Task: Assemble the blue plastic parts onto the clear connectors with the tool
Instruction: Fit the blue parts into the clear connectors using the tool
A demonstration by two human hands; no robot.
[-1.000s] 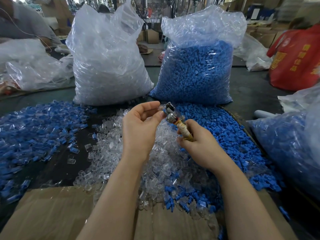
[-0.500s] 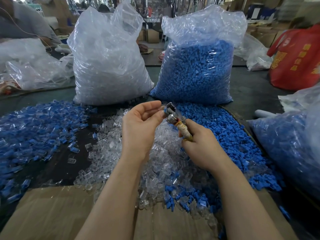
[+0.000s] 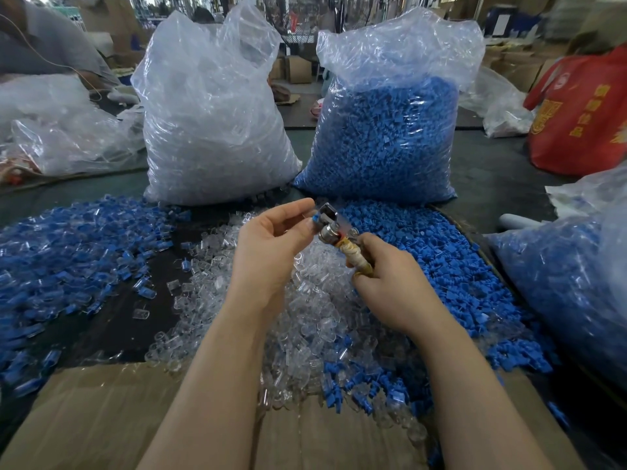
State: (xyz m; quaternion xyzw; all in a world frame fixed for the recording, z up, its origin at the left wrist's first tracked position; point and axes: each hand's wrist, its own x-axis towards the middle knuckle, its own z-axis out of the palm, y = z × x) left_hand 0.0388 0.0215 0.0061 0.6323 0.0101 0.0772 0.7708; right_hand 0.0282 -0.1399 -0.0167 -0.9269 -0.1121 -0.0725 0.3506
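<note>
Hands [image 3: 268, 245] work above a dark table [image 3: 492, 178] in a cluttered workshop.

Soft daylight, bag glare, bowed edges

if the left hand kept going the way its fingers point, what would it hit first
The left hand points up and right, fingertips already at the small blue part on the tool head. It would likely meet that part and the metal head first; depth beyond is unclear.
</note>
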